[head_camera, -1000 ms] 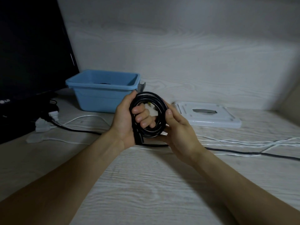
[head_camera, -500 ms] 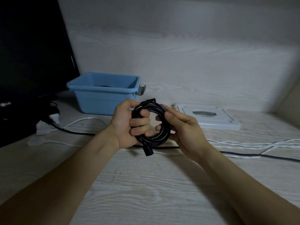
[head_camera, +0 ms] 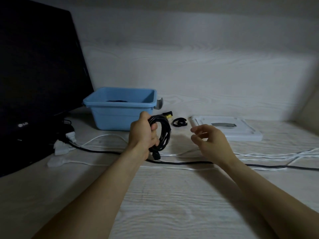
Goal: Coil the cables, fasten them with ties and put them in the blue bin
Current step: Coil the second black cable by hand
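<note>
The left hand [head_camera: 143,135] has its fingers wrapped round one side of the coiled black cable [head_camera: 161,133], holding it above the table [head_camera: 172,204] just in front of the blue bin [head_camera: 120,114]. The right hand [head_camera: 212,142] hangs empty with its fingers loosely spread, near the black tie [head_camera: 179,122] lying beside the bin. To fasten well, the left should probably keep the loops bunched while the right fetches the tie and threads it round all the strands.

We note the bin [head_camera: 120,116] far left on the table [head_camera: 172,204], monitor [head_camera: 38,83] left of it, tie [head_camera: 179,122] just right, tray [head_camera: 224,130] farther right, loose cables [head_camera: 189,163] crossing nearer.
</note>
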Tool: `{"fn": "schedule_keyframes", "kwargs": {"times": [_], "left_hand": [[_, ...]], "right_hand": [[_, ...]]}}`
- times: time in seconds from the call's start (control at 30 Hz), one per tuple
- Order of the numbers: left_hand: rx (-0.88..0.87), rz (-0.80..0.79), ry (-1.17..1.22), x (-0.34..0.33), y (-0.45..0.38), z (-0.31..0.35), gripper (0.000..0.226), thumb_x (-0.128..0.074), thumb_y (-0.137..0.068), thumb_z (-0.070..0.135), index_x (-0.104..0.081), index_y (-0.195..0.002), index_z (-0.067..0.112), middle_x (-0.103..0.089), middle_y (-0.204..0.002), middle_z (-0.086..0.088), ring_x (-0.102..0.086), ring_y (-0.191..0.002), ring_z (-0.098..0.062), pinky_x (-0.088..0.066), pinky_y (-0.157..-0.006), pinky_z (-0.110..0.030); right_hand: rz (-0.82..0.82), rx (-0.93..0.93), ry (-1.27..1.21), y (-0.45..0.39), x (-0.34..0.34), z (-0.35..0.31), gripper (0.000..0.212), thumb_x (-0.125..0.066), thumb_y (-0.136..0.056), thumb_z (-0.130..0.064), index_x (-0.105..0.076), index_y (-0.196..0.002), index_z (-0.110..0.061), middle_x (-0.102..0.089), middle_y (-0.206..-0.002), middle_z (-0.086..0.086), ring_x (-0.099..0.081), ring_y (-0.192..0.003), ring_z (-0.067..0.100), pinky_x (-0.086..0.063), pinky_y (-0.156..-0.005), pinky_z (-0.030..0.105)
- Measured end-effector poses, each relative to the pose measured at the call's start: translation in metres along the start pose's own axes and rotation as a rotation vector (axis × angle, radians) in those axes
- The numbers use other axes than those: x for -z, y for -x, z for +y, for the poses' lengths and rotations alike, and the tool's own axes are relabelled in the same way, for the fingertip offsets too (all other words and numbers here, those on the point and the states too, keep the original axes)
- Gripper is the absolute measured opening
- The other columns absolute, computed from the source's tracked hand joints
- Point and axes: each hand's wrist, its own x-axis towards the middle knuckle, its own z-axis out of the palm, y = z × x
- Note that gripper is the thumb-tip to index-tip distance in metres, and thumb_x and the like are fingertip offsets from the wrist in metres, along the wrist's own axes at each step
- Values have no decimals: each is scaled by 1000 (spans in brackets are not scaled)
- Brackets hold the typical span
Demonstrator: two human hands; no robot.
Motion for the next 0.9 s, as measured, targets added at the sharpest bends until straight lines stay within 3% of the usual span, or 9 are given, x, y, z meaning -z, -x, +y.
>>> {"fn": "schedule_keyframes", "kwargs": {"times": [0.2, 0.37, 0.47, 0.57, 0.77, 0.9], "left_hand": [[-155, 113, -10, 5, -9, -13, 36, -43, -92, 19, -39, -58, 9, -36, -51, -5, -29, -39, -11, -24, -38, -19], [-244, 144, 33, 6, -10, -19, 24, -44, -93, 14, -47, -71, 6, -36, -64, -12, -30, -47, -14, -31, -37, -15], [-280, 178, 63, 8, -14, -22, 27, -46, -89, 19, -47, -66, 5, -33, -61, -11, -27, -45, -15, -26, -41, -20], [-316, 288, 49, 11, -20, -28, 33, -46, -77, 35, -46, -57, 8, -38, -54, -10, -32, -51, -20, -24, -51, -33], [-367, 355, 75, 11, -22, -28, 36, -45, -78, 33, -41, -47, 14, -37, -43, 1, -34, -48, -21, -26, -52, -37], [-443, 372, -7, 9, -17, -28, 40, -44, -82, 33, -42, -48, 10, -36, -43, -2, -35, -47, -21, -27, -49, -37]], "right_hand": [[-163, 60, 401, -42, -17, 1, 34, -63, -91, -10, -62, -125, -10, -52, -127, 13, -60, -108, 28, -42, -89, 25], [-219, 78, 521, -82, -31, 9, 32, -58, -89, -5, -66, -119, -12, -59, -121, 13, -57, -112, 31, -44, -94, 29], [-293, 43, 679, -96, -44, 13, 45, -53, -94, -15, -54, -138, -25, -46, -129, 14, -45, -120, 35, -40, -103, 38], [-310, 38, 805, -105, -50, 15, 38, -50, -99, -27, -55, -137, -26, -43, -129, 14, -41, -122, 36, -37, -100, 39], [-254, 23, 609, -116, -50, 15, 27, -48, -101, -18, -60, -115, 2, -51, -120, 21, -52, -109, 37, -41, -89, 36], [-96, 60, 413, -112, -44, 15, 19, -48, -101, -16, -59, -102, -1, -62, -105, 17, -55, -89, 30, -41, -72, 36]]}}
